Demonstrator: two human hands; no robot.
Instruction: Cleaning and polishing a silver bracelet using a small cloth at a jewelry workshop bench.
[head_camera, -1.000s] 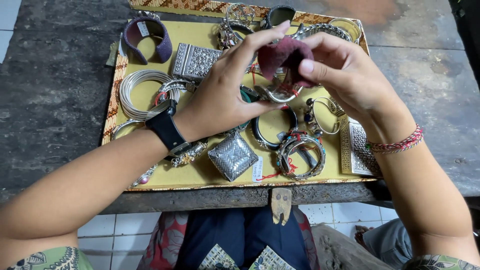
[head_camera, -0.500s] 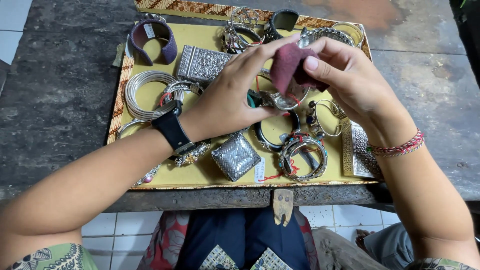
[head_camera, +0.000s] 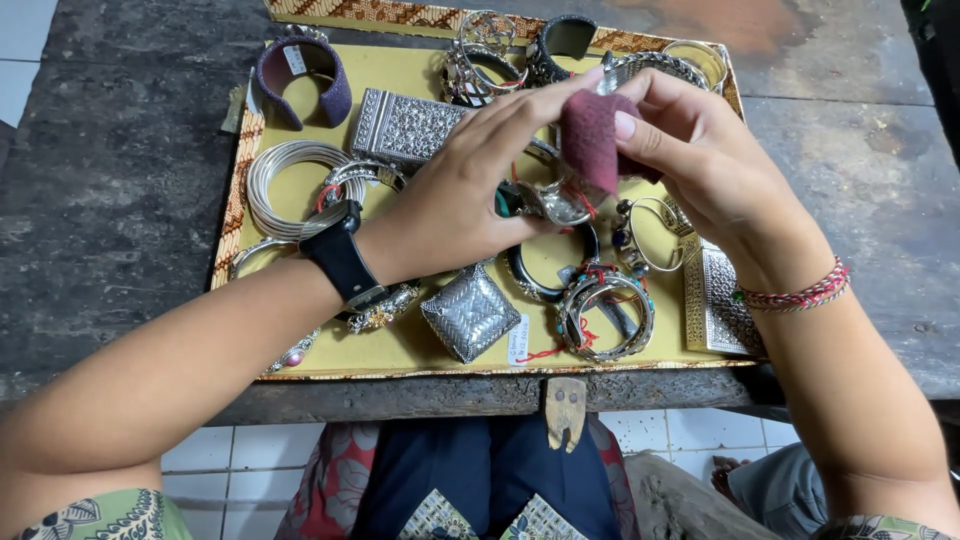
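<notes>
My left hand (head_camera: 455, 195), a black watch on its wrist, grips a silver bangle (head_camera: 562, 203) with a red thread above the yellow tray (head_camera: 390, 345). My right hand (head_camera: 695, 155) pinches a dark red cloth (head_camera: 590, 135) and presses it on the bangle's upper edge. Both hands hover over the middle of the tray. Part of the bangle is hidden behind the cloth and fingers.
The tray holds several silver pieces: a coiled wire bangle (head_camera: 285, 180), a purple cuff (head_camera: 300, 75), an engraved box (head_camera: 405, 125), a square silver case (head_camera: 470, 312), a beaded bracelet (head_camera: 605, 312). The tray lies on a dark worn table (head_camera: 110, 190). Tiled floor lies below the near edge.
The cloth has shifted slightly along the bangle, and my right fingers have turned a little. The view has steadied after a small move up.
</notes>
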